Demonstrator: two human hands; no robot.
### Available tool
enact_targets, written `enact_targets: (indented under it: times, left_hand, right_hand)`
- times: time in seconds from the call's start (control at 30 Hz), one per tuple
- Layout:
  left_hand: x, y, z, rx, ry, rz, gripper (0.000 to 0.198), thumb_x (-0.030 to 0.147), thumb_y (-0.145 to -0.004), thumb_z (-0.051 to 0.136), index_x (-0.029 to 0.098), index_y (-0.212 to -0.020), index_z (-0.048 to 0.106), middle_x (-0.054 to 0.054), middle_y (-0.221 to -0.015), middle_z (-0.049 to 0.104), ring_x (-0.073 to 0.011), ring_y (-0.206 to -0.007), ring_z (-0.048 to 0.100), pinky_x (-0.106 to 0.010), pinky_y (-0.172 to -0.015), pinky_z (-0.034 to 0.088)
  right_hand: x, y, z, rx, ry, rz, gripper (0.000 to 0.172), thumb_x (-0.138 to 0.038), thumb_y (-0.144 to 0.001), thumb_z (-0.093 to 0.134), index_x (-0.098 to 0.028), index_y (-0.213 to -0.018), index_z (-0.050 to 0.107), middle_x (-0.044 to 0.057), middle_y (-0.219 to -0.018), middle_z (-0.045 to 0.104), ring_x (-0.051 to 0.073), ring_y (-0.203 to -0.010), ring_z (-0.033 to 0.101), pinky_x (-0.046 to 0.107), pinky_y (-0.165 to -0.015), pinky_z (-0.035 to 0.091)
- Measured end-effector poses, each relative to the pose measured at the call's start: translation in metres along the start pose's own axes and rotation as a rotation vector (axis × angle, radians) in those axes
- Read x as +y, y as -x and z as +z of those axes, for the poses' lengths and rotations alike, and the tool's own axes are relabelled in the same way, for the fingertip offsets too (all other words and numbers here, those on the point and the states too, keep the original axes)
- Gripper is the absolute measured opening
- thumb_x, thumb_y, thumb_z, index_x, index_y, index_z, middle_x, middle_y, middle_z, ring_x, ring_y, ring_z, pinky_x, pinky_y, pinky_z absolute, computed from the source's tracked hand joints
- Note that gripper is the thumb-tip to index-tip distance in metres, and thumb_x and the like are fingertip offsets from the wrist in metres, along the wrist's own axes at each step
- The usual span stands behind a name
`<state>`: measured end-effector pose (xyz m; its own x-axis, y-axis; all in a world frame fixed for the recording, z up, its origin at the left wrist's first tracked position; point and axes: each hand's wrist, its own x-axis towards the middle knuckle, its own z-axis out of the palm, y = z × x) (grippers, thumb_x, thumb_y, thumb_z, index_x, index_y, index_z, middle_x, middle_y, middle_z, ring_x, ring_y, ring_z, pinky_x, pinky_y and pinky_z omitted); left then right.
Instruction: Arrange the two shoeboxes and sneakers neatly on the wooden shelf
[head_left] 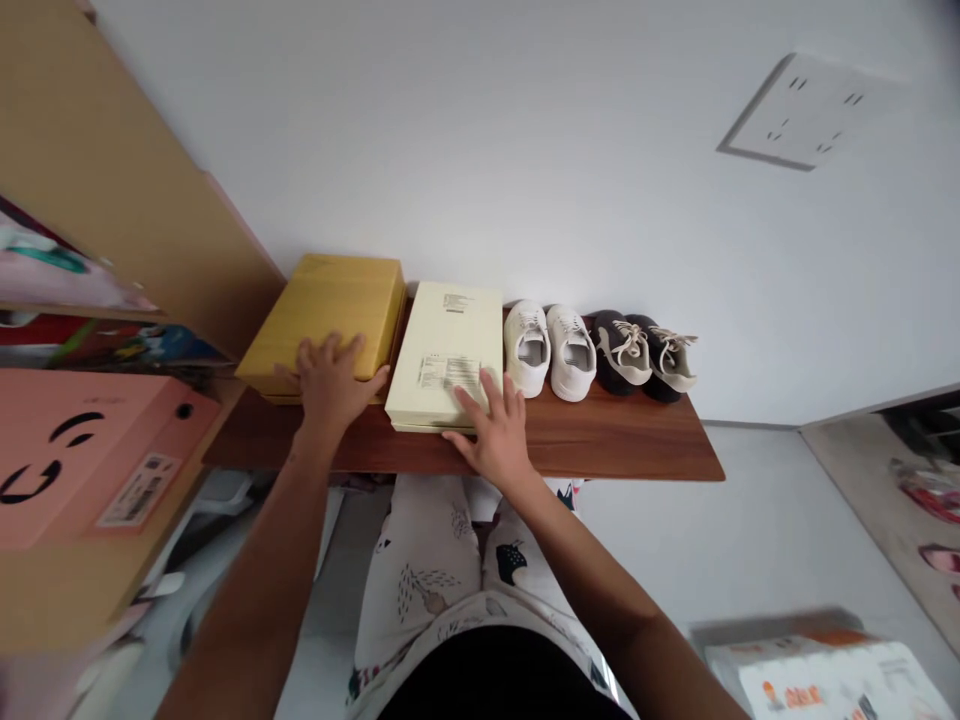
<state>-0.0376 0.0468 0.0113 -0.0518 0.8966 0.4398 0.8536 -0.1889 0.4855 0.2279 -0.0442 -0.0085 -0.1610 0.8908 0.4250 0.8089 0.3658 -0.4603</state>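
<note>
Left grip (328, 385) apart, flat on yellow box (322, 310); right grip (495, 425) apart, flat on cream box (446, 335). Both boxes side by side on wooden shelf (600, 440), apparently steadied.

**A dark reddish-brown wooden shelf (600, 445) bearing two boxes and two pairs of sneakers**

In a row across the shelf, a mustard-yellow box (322, 300) lies flat and slightly askew, with a cream box (446, 330) with printed labels just beside it. Next come a pair of white sneakers (547, 350), side by side, then a pair of dark sneakers (637, 350) with pale laces, close against the white pair.
</note>
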Motion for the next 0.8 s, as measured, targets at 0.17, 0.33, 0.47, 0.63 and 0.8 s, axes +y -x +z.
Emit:
enact_targets:
  times: [0.17, 0.33, 0.47, 0.63, 0.8]
  left_hand:
    - [-0.021, -0.004, 0.007, 0.05, -0.068, 0.021, 0.054, 0.041, -0.076, 0.069, 0.023, -0.127, 0.065, -0.016, -0.144, 0.054, -0.0432, -0.142, 0.033, -0.065, -0.115, 0.024]
    - [-0.024, -0.003, 0.007, 0.033, -0.093, 0.044, 0.05, 0.039, -0.077, 0.067, 0.021, -0.124, 0.067, -0.017, -0.143, 0.054, -0.0422, -0.139, 0.036, -0.063, -0.114, 0.025]
    - [-0.024, -0.006, 0.008, 0.045, -0.12, 0.039, 0.049, 0.039, -0.078, 0.066, 0.019, -0.123, 0.066, -0.016, -0.141, 0.055, -0.0417, -0.137, 0.038, -0.063, -0.113, 0.027]
    - [-0.01, -0.004, -0.009, 0.039, -0.115, 0.007, 0.056, 0.04, -0.078, 0.068, 0.014, -0.127, 0.061, -0.018, -0.141, 0.054, -0.0453, -0.136, 0.038, -0.068, -0.112, 0.027]
    - [0.104, 0.04, 0.014, 0.184, 0.21, 0.049, 0.049, 0.032, -0.092, 0.054, 0.021, -0.139, 0.047, -0.015, -0.144, 0.049, -0.0338, -0.137, 0.044, -0.058, -0.117, 0.031]
  right_hand:
    - [0.009, -0.021, 0.019, -0.039, 0.064, -0.033, 0.058, -0.03, -0.095, 0.059, -0.023, -0.15, 0.045, 0.012, -0.16, 0.037, 0.035, -0.153, 0.017, 0.061, -0.124, 0.017]
    - [0.017, -0.035, 0.02, -0.053, 0.067, -0.054, 0.054, -0.032, -0.096, 0.058, -0.02, -0.148, 0.049, 0.015, -0.158, 0.04, 0.03, -0.152, 0.023, 0.058, -0.126, 0.012]
    - [0.015, -0.045, 0.022, -0.075, 0.038, -0.06, 0.06, -0.03, -0.092, 0.065, -0.023, -0.149, 0.047, 0.014, -0.159, 0.039, 0.03, -0.151, 0.027, 0.058, -0.126, 0.009]
    - [0.032, -0.027, 0.0, 0.042, -0.052, 0.013, 0.064, -0.04, -0.089, 0.068, -0.025, -0.148, 0.048, 0.013, -0.16, 0.036, 0.033, -0.151, 0.025, 0.055, -0.122, 0.025]
    - [0.096, -0.004, -0.049, 0.449, -0.038, 0.381, 0.058, -0.045, -0.09, 0.059, -0.018, -0.14, 0.05, 0.021, -0.158, 0.032, 0.036, -0.147, 0.031, 0.059, -0.116, 0.029]
